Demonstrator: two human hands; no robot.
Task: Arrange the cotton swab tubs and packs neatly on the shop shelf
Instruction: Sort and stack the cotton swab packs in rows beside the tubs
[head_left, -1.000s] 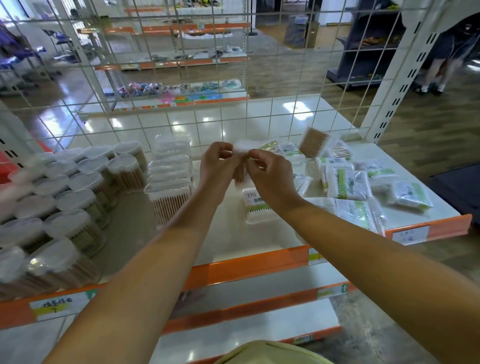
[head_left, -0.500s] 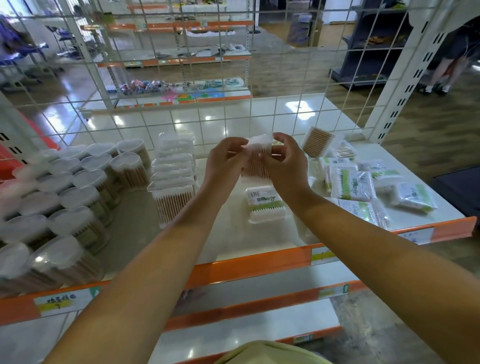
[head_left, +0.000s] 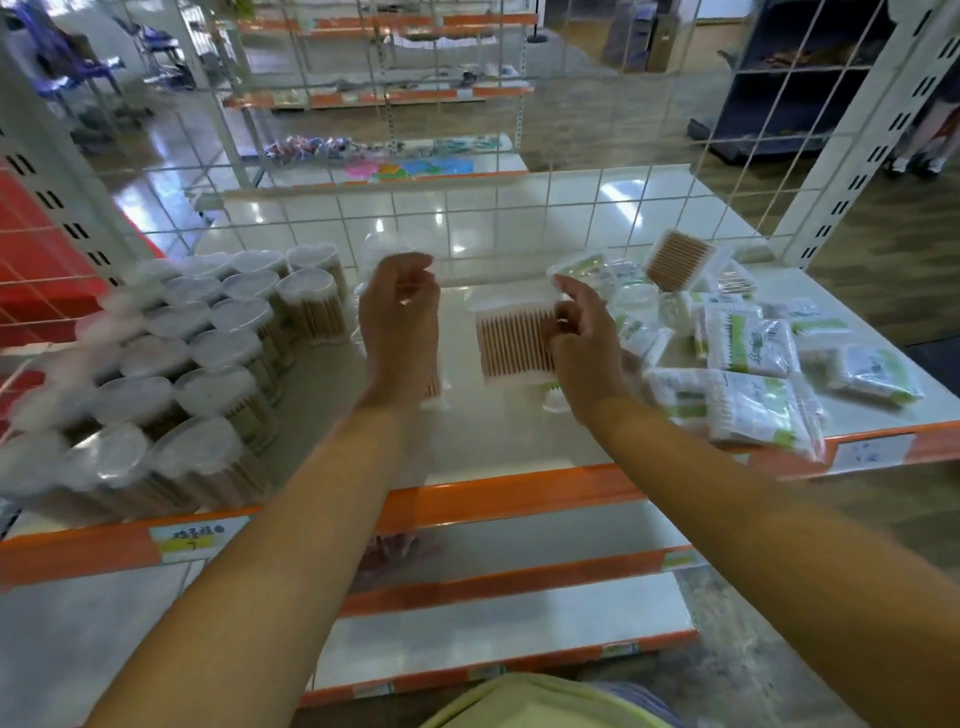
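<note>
While right hand (head_left: 584, 338) pinches the flat clear wooden-swab pack (head_left: 514, 340), sticks pointing away, left hand (head_left: 400, 322), loosely curled and empty, hovers just left.

bare shelf (head_left: 498, 441) centre, tubs (head_left: 208, 353) left, packs (head_left: 753, 364) right

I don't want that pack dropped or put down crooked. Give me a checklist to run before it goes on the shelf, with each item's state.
1. Right hand grips the wooden-stick swab pack: ok, fingers curled on its right edge.
2. Left hand supports the pack: not ok, it is apart from it.
3. Left hand free: cannot tell, blurred.
4. Bare shelf below the pack: ok.
5. Stacked flat boxes visible as a target: not ok, mostly hidden behind the left hand.
6. Round tubs in rows: ok.
</note>
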